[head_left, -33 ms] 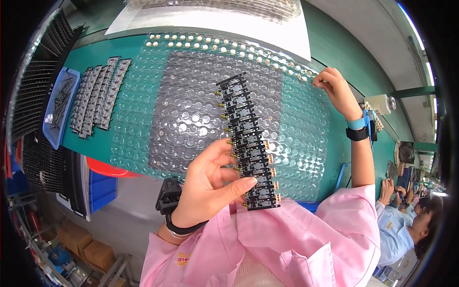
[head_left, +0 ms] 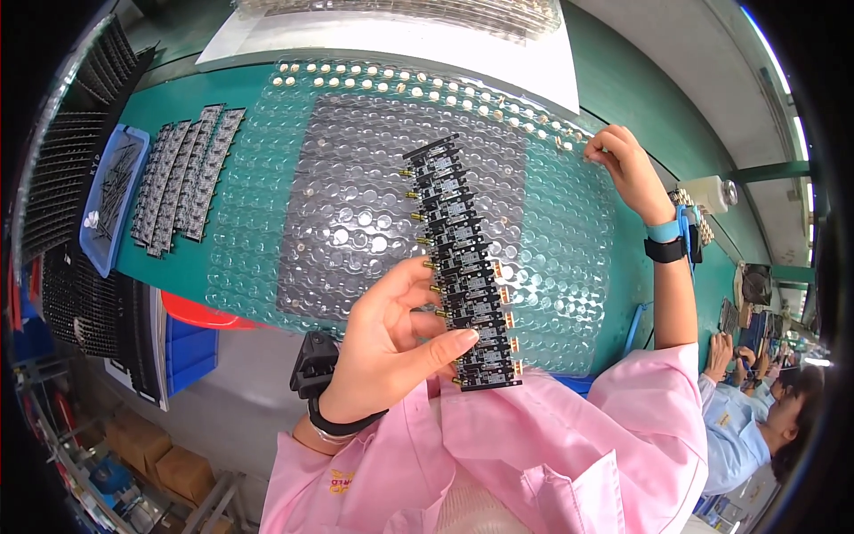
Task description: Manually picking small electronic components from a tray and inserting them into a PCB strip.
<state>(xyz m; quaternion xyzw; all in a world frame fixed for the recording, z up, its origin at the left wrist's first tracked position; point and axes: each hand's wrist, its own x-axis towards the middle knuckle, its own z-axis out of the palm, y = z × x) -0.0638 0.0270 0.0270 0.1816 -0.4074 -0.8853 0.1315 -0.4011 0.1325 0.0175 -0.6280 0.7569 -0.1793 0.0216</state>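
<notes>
In my left hand (head_left: pixel 391 343) is a long black circuit board panel (head_left: pixel 467 276), a row of small joined boards. My thumb lies on its face near the lower end. Brass-coloured pins stick out along its left edge, and copper-coloured tabs along the lower right edge. Beneath it spreads a clear blister tray (head_left: pixel 240 240) with round pockets. Small round white parts (head_left: pixel 382 87) sit in the tray's far rows. At the right end of those rows, my right hand (head_left: pixel 620 165) is closed in a pinch; whatever its fingertips hold is hidden.
Several more board panels (head_left: pixel 182 182) lie to the left on the green table (head_left: pixel 142 111). Beside them stands a blue bin (head_left: pixel 114 200) of thin dark pieces. Black racks (head_left: pixel 53 178) line the far left. A white container (head_left: pixel 707 193) stands at right, and a co-worker (head_left: pixel 743 436) sits beyond.
</notes>
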